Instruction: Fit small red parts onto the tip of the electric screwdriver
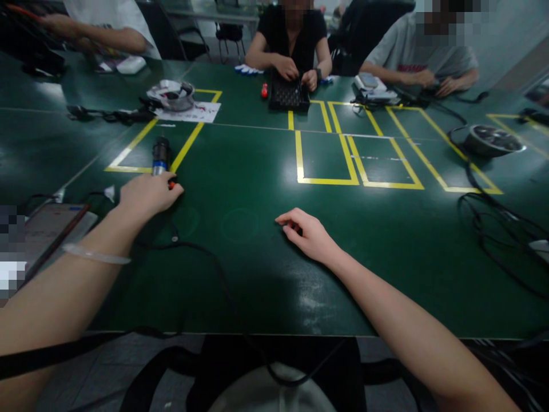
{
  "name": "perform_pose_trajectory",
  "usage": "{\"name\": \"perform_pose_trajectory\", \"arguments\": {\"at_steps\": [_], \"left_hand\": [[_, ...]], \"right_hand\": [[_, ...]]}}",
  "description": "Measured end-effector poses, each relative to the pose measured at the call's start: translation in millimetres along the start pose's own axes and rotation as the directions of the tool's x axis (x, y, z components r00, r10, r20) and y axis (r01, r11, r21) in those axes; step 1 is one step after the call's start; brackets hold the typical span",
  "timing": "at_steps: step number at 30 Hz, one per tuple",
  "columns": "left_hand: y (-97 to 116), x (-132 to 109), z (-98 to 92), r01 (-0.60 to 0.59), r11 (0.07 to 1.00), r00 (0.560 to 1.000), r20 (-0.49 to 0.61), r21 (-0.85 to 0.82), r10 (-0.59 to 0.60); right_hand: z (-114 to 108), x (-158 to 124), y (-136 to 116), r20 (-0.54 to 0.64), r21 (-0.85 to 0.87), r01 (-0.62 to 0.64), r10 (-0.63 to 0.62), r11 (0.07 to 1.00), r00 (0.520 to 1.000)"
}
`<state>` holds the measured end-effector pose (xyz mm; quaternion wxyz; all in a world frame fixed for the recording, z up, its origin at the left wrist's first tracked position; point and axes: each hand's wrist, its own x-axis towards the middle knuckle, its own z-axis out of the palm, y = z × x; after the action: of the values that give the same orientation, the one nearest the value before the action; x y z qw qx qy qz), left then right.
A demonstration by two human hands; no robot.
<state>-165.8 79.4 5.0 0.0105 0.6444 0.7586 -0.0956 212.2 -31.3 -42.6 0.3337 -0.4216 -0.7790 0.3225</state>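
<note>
My left hand is wrapped around a cylindrical tool with a black end, a silver body and a blue band. A bit of red shows by my thumb, and the rest of the tool is hidden under my palm. The tool's black end points away from me, over a yellow taped outline. On the green tabletop, near the middle, my right hand rests with its fingers loosely bent and slightly apart, with nothing visible in it. A black cable runs between my hands and over the table's near edge.
Yellow tape outlines mark the table's middle. A metal bowl-like part and coiled cables lie right. Across the table, a person works at a black tray; two others sit either side. A clear bowl stands on paper.
</note>
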Motion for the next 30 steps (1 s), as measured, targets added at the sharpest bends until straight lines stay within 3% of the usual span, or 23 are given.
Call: {"name": "perform_pose_trajectory", "arguments": {"at_steps": [5,9,15,21,27,30], "left_hand": [[61,-53,5.2,-0.136,0.991,0.984,-0.116,0.014,0.137],[117,-90,2.0,-0.322,0.947,0.932,-0.175,0.009,0.318],[177,-118,-2.1,-0.492,0.867,0.865,-0.158,-0.077,0.477],[195,-124,3.5,-0.556,0.807,0.830,-0.186,-0.200,0.526],[191,-125,5.7,-0.538,0.764,0.840,-0.151,-0.356,0.520],[185,-123,10.3,-0.518,0.679,0.839,-0.155,-0.520,0.521]], "right_hand": [[2,0,2,-0.021,0.012,0.010,-0.009,1.000,1.000],[3,-1,3,-0.048,0.027,0.021,-0.020,0.999,0.999],[4,1,4,-0.073,0.080,0.021,-0.015,0.997,0.997],[6,6,8,-0.141,0.116,-0.042,0.058,0.992,0.988],[10,10,3,-0.151,0.087,-0.088,0.101,0.992,0.983],[11,10,1,-0.175,0.047,-0.087,0.094,0.995,0.980]]}}
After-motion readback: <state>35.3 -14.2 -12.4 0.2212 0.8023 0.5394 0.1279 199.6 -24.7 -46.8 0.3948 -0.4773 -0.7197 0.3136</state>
